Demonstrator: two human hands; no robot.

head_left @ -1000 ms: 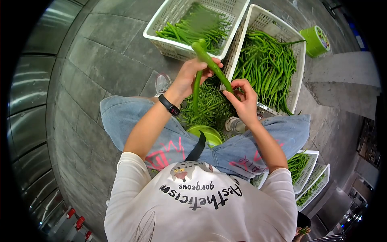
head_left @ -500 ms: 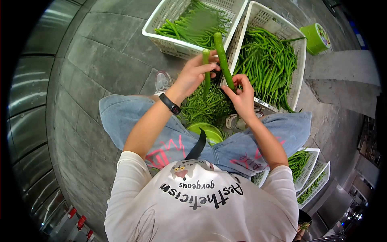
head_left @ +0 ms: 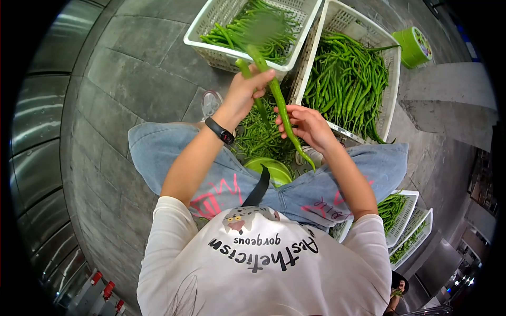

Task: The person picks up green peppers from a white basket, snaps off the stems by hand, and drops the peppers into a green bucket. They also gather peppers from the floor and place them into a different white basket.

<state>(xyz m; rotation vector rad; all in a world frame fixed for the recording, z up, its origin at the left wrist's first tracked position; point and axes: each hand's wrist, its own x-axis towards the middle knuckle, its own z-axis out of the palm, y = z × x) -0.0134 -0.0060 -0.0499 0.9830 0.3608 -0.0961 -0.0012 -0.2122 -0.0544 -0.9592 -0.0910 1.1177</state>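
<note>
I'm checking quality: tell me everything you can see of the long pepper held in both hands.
The pepper is long, slim, glossy green and slightly curved, tapering to a pointed tip at its lower end. It slants down to the right. The left hand grips its thick upper part beside a second pepper; the right hand holds its middle.

Torso: white short-sleeved T-shirt at 6 o'clock in the view, printed in black with "Aestheticism gorgeous". A grey cat-face graphic sits at the 12 o'clock side of the lettering. A black strap hangs from the collar.

Legs: light blue denim jeans with pink lettering on both thighs.

Left wrist: black watch band.

Feet: light grey sneakers.

The left hand and right hand are bare.
</note>
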